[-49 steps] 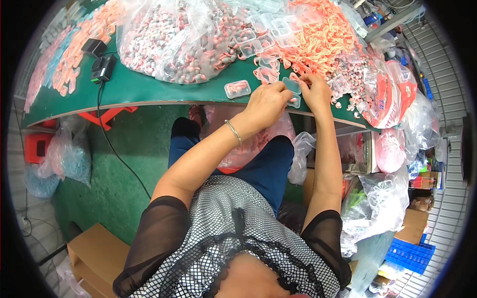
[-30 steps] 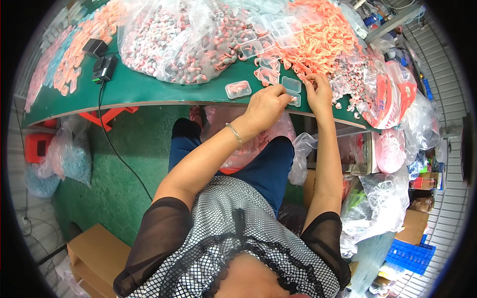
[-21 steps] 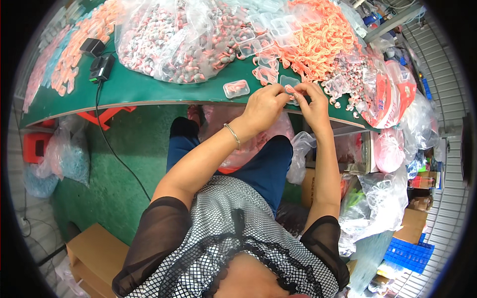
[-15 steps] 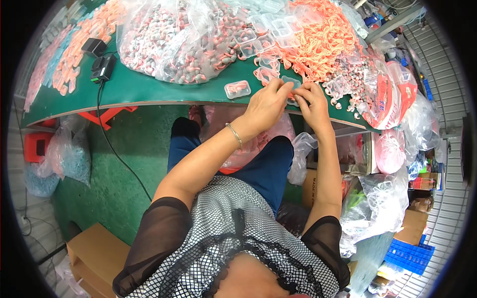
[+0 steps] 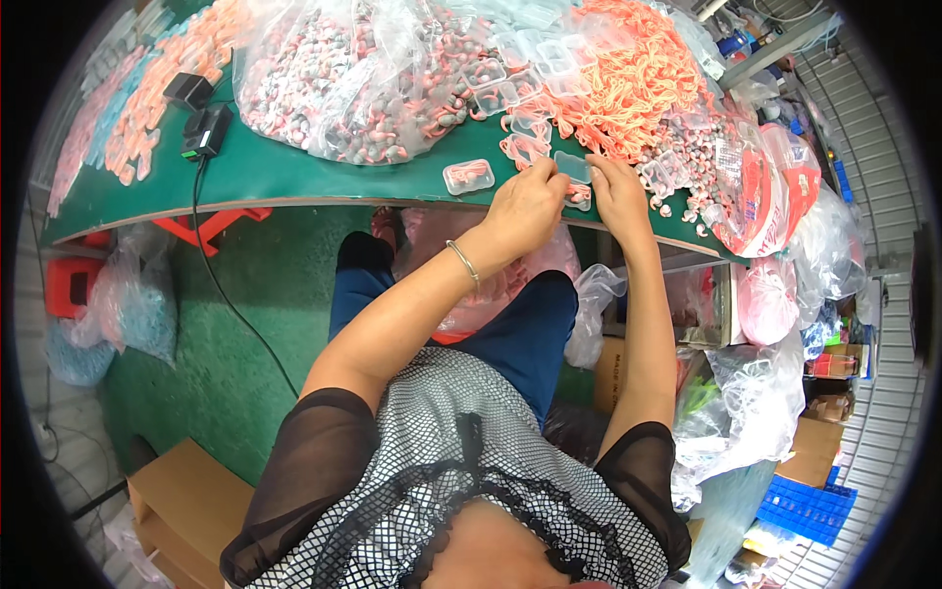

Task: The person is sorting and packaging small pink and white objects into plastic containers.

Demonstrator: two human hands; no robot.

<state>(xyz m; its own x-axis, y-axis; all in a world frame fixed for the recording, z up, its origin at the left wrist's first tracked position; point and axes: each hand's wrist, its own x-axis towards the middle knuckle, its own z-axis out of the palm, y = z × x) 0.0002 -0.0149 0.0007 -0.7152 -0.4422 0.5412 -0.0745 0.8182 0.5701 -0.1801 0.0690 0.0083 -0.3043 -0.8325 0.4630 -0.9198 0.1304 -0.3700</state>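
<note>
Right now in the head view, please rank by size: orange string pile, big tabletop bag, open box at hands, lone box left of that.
1. Big tabletop bag
2. Orange string pile
Unsure: open box, lone box; left hand partly hides the former.

Head view, fisheye, under bright, diffuse, whitish light that is strongest toward the upper edge. The top of the clear plastic bag (image 5: 314, 22) washes out to near-white; glare also whitens the crumpled plastic (image 5: 756, 407) at right. The floor (image 5: 221, 319) beneath the bench (image 5: 280, 179) lies in dimmer shade. Lens distortion bows the bench's front edge and curves the slatted wall (image 5: 888, 417); black vignetting fills the corners. The left hand (image 5: 530, 208) and right hand (image 5: 620, 196) appear reasonably sharp, while peripheral detail softens.
</note>
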